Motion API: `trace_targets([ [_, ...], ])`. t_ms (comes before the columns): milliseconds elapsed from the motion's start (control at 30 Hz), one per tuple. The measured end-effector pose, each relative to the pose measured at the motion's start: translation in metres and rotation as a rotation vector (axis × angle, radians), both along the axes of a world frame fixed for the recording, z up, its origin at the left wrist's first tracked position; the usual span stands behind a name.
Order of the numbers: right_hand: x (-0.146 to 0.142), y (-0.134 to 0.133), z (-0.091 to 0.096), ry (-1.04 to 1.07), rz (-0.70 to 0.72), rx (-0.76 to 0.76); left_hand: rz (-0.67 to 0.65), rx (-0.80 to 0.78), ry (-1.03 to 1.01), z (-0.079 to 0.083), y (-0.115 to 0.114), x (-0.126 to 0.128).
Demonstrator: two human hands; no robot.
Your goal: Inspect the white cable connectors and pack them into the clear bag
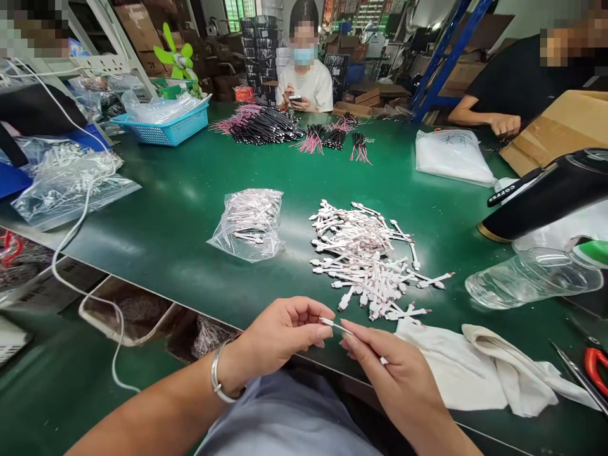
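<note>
Pinching one short white cable (334, 325) from both ends, the left hand (280, 332) and the right hand (396, 373) hold it just off the near edge of the table (190, 190), above the lap. Both hands are narrow: left thumb and forefinger are closed on the plug end, and the right fingertips are closed on the wire a little further along. The span between the two grips is taut and nearly level. This hold probably presents the piece squarely to the eye and leaves each end free to be turned.

The cable lies between the hands and touches both. It is nearer to the right hand's fingertips than to the left wrist.

A loose pile of cables (370, 259) lies near the near edge, just beyond the hands, so a single piece is probably within a short reach. A clear bag (249, 223) of similar pieces rests to the left of the pile, apart from it. A white cloth (475, 373) lies along the near edge beside the right hand, with red-handled cutters (593, 367) toward the near right corner
</note>
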State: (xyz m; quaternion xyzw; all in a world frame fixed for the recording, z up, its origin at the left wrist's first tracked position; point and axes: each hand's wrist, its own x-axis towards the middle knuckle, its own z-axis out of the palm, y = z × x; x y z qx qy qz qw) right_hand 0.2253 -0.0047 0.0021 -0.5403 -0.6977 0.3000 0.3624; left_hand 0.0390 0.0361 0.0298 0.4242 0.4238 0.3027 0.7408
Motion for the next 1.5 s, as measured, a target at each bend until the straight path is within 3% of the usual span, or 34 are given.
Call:
trace_targets([
  [133,-0.005,0.001,0.008,0.075,0.070,-0.152,0.007,-0.015,-0.008,-0.004,0.000,-0.001],
  [400,-0.014,0.001,0.011,0.369,0.071,-0.501,0.038,-0.040,-0.090,-0.008,-0.004,-0.005],
  [533,-0.013,0.001,0.016,0.501,0.154,-0.681,-0.001,-0.014,-0.164,-0.009,-0.006,-0.009],
  [600,-0.011,0.000,0.016,0.527,0.165,-0.702,-0.010,0.016,-0.134,-0.010,-0.007,-0.011],
  [667,-0.008,-0.003,0.011,0.479,0.102,-0.576,0.003,0.025,-0.096,-0.011,-0.008,-0.014],
  [767,-0.004,-0.007,0.000,0.255,-0.019,-0.200,0.018,0.020,-0.068,-0.014,-0.008,-0.016],
  [867,-0.003,-0.009,-0.006,0.044,-0.037,0.104,0.017,0.015,-0.068,-0.016,-0.007,-0.017],
  [967,-0.004,-0.009,-0.005,-0.045,-0.020,0.269,0.018,-0.014,-0.104,-0.018,-0.006,-0.017],
  [1167,-0.006,-0.008,0.004,-0.096,0.029,0.369,0.015,-0.028,-0.165,-0.019,-0.008,-0.018],
  [1500,0.002,-0.011,0.000,-0.117,0.015,0.347,0.016,0.186,0.015,-0.014,-0.013,-0.011],
])
